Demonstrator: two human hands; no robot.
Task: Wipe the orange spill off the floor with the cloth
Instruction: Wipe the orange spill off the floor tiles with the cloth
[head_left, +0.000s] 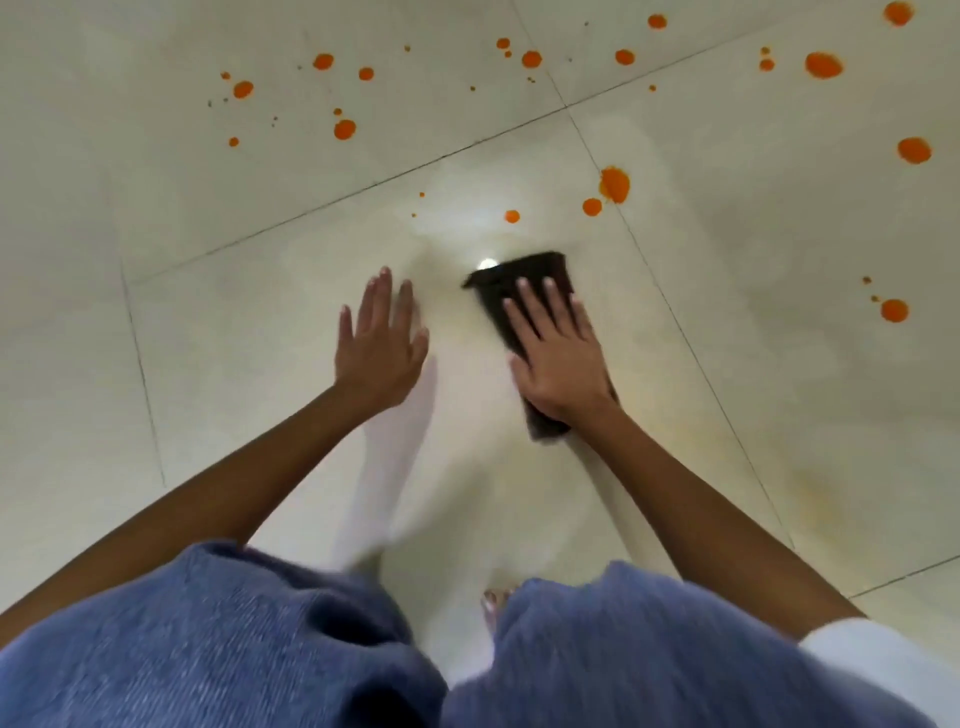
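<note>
the floor (208, 338) is seen as large glossy cream tiles with thin dark grout lines, hard and smooth, so liquid is judged to sit on top and smear rather than soak in. faint yellowish streaks are seen on the tiles right of the cloth (519, 283), likely wiped residue. blue textured fabric over the knees (208, 649) fills the near edge, well behind the cloth.

the orange spill (614, 184) is scattered as round drops and splats of many sizes, mostly beyond the cloth, some far right of it; the nearest drops lie just past its far edge. much is judged left to wipe.

the cloth is dark, soft, folded into a flat rough rectangle, lying flat on the floor. it is judged light and limp, easily bunched, sliding readily on the slick tile; it is best held by flat palm pressure over its middle, not by pinching an edge.

the right hand (558, 358) is laid flat on the cloth, fingers spread and extended, pressing not clutching: its grip is unclenched. the left hand (382, 345) is placed left of the cloth, splayed flat at the floor, nothing held, apparently bracing.
</note>
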